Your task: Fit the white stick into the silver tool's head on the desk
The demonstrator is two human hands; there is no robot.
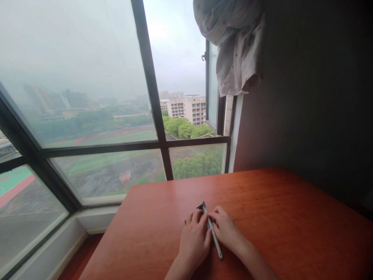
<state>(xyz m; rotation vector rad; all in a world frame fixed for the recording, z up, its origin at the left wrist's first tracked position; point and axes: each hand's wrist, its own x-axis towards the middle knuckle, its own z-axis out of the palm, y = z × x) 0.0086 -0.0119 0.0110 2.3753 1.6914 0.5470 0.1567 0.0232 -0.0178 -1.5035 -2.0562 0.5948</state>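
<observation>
A slim grey wrench lies slantwise at the front middle of the reddish-brown table. Its darker jaw end points away from me, and a small hole shows at the near end of the handle. My left hand covers the left side of the wrench, its fingers curled near the head and its thumb against the handle. From the right, my right hand pinches the upper part of the handle with bent fingers. The fingers hide part of the wrench, so the exact contact below the head is unclear.
Dark-framed windows stand beyond the table and along its left, with one pane open at the right. A bunched pale curtain hangs above the back corner. A dark wall rises on the right. The table's left edge drops toward a low sill.
</observation>
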